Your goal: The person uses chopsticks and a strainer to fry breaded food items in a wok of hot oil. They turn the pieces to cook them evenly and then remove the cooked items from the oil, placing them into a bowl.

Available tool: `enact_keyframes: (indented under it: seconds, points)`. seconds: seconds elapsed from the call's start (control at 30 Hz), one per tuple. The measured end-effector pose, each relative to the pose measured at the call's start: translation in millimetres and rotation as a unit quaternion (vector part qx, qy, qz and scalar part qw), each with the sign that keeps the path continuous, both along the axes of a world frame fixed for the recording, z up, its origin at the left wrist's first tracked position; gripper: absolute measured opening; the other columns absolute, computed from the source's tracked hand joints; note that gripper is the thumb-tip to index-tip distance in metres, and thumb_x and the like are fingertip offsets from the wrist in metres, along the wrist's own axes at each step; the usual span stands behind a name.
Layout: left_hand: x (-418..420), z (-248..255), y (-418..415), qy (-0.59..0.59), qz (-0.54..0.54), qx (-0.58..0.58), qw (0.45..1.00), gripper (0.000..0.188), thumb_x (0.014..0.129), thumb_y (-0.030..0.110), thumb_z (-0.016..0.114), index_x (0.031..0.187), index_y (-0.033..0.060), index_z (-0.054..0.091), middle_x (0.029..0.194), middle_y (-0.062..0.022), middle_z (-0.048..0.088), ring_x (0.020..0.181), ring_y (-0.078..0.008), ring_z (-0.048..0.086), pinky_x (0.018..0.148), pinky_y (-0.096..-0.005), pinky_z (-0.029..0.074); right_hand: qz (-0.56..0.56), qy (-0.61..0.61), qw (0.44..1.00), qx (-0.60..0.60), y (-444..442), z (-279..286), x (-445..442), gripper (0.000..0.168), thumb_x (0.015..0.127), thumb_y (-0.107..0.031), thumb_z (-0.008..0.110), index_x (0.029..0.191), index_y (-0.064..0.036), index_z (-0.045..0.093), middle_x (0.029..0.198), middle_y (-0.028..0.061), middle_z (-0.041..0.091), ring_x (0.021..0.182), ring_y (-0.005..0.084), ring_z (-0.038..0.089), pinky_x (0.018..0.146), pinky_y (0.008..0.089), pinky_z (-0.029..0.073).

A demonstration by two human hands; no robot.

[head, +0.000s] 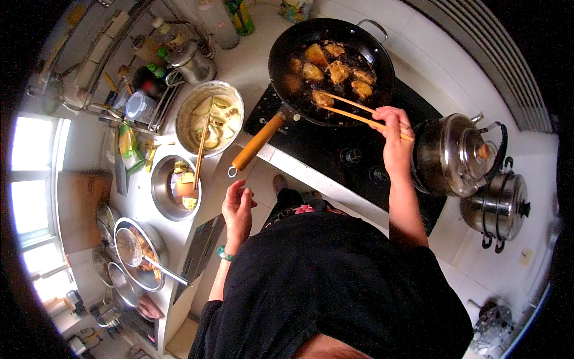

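A pair of wooden chopsticks (352,110) is in my right hand (394,137). Their tips meet a browned piece of food (323,99) near the front of the black wok (287,92). Several golden fried pieces (338,72) lie in dark oil around it. My left hand (238,202), half curled and holding nothing, hangs below the wok's wooden handle (258,142). To its left are a steel basin (155,188) with a few pale yellow slices and a pot (240,114) of batter-coated pieces. A second pair of chopsticks (202,146) rests across that pot's rim.
A steel kettle (455,155) stands on the right of the black cooktop (323,159), beside a lidded steamer pot (497,206). At left, a mesh skimmer (130,247) lies over a bowl (154,282) of fried food. A jug (193,63) stands near the rack.
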State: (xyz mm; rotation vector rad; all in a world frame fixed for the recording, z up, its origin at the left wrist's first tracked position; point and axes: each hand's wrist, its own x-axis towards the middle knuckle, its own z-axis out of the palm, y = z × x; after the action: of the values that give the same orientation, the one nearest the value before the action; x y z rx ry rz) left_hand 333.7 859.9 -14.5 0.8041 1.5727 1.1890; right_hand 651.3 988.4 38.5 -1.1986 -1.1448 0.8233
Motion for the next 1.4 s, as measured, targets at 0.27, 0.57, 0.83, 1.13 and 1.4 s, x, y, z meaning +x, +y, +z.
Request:
enact_keyframes:
  seconds: [0.27, 0.57, 0.83, 1.13, 1.4]
  points:
    - [-1, 3, 4, 0.005, -0.003, -0.001, 1.0, 0.026, 0.089, 0.008, 0.055, 0.114, 0.0021, 0.053, 0.084, -0.0037, 0.056, 0.073, -0.0102, 0.054, 0.059, -0.0229, 0.047, -0.084, 0.118, 0.989, -0.006, 0, 8, 25, 0.032, 0.095, -0.031, 0.045, 0.09, -0.002, 0.056, 0.096, 0.0082, 0.057, 0.086, 0.0153, 0.058, 0.074, 0.0321, 0.053]
    - [1, 8, 11, 0.004, -0.005, -0.007, 1.0, 0.023, 0.089, 0.007, 0.054, 0.112, 0.0029, 0.054, 0.083, -0.0021, 0.055, 0.073, -0.0084, 0.053, 0.061, -0.0229, 0.047, -0.078, 0.025, 0.996, 0.043, -11, 22, 20, 0.029, 0.097, -0.022, 0.041, 0.085, -0.001, 0.056, 0.095, 0.0083, 0.057, 0.088, 0.0155, 0.057, 0.078, 0.0311, 0.05]
    - [0, 5, 15, -0.012, -0.022, 0.007, 1.0, 0.024, 0.09, 0.008, 0.054, 0.113, 0.0031, 0.053, 0.083, -0.0015, 0.055, 0.074, -0.0083, 0.053, 0.061, -0.0221, 0.046, -0.139, -0.072, 0.982, 0.102, -11, 37, 44, 0.024, 0.097, -0.017, 0.042, 0.086, 0.0, 0.055, 0.093, 0.0093, 0.058, 0.089, 0.0167, 0.056, 0.084, 0.0314, 0.046]
    - [1, 0, 15, -0.024, -0.018, 0.01, 1.0, 0.025, 0.089, 0.01, 0.055, 0.113, 0.0024, 0.054, 0.082, -0.0024, 0.056, 0.072, -0.0091, 0.053, 0.059, -0.0225, 0.045, -0.141, -0.061, 0.987, 0.05, -7, 16, 53, 0.018, 0.095, -0.015, 0.046, 0.094, 0.0, 0.056, 0.092, 0.0073, 0.059, 0.087, 0.0127, 0.056, 0.083, 0.0277, 0.045]
    - [2, 3, 14, -0.02, -0.018, -0.005, 1.0, 0.024, 0.09, 0.009, 0.054, 0.113, 0.0023, 0.053, 0.082, -0.0014, 0.055, 0.073, -0.0083, 0.053, 0.061, -0.0222, 0.047, -0.138, -0.095, 0.986, 0.028, 4, 3, 45, 0.02, 0.094, -0.018, 0.048, 0.088, -0.001, 0.057, 0.09, 0.0059, 0.058, 0.086, 0.014, 0.056, 0.08, 0.0275, 0.045]
